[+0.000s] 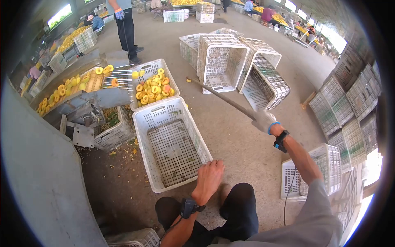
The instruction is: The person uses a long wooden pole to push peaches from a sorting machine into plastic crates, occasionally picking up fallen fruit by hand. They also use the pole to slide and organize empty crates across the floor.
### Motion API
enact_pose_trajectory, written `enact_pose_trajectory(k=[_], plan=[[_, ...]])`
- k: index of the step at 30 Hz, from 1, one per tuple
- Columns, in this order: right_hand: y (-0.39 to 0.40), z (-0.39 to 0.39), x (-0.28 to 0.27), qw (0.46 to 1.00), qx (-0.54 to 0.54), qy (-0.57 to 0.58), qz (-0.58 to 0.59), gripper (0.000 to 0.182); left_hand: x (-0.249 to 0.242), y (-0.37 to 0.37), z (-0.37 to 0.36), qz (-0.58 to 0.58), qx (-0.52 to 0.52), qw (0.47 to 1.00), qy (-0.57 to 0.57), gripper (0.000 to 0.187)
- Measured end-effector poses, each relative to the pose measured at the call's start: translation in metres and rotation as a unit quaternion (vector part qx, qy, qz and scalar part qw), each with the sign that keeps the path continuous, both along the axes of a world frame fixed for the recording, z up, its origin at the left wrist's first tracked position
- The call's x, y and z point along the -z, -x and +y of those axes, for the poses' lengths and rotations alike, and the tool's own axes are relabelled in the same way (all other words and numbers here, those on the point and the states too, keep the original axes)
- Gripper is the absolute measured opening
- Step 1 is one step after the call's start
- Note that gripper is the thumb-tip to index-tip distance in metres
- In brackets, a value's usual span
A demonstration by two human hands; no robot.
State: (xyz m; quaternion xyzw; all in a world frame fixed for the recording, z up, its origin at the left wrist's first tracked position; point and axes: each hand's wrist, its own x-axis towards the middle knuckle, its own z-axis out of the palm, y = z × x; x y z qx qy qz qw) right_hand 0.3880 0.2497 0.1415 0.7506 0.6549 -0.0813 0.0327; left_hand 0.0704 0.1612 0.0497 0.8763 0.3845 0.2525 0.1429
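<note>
My left hand (210,177) is bare, its fingers wrapped over the near right corner of an empty white plastic crate (158,187). Debris bits lie on that crate's slotted floor. My right hand (263,120) wears a pale glove with a blue cuff and is closed round a long wooden stick (230,102), which slants up and left to a tip above the floor. Just beyond the empty crate, touching it, stands a crate (175,78) holding yellow-orange halved fruit (154,88).
A metal conveyor (88,99) carries fruit at the left, with a debris crate (115,133) beneath. Tipped crates (224,47) lie ahead; stacked crates (345,103) line the right. A person (123,24) stands beyond the conveyor; others sit farther back.
</note>
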Motion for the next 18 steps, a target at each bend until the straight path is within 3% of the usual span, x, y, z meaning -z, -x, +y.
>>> enact_pose_trajectory(k=[5,9,18], plan=[[-0.011,-0.041,0.009,0.999,-0.024,-0.026,0.010,0.061,0.000,0.002,0.002,0.002,0.001,1.000,0.005,0.014],[0.001,-0.088,-0.003,0.998,0.025,0.050,-0.014,0.065,0.003,0.004,0.005,0.010,-0.001,1.000,-0.006,0.016],[-0.020,-0.249,-0.003,0.995,0.057,0.058,0.049,0.061,0.011,0.000,0.011,0.019,0.000,1.000,0.010,0.017]])
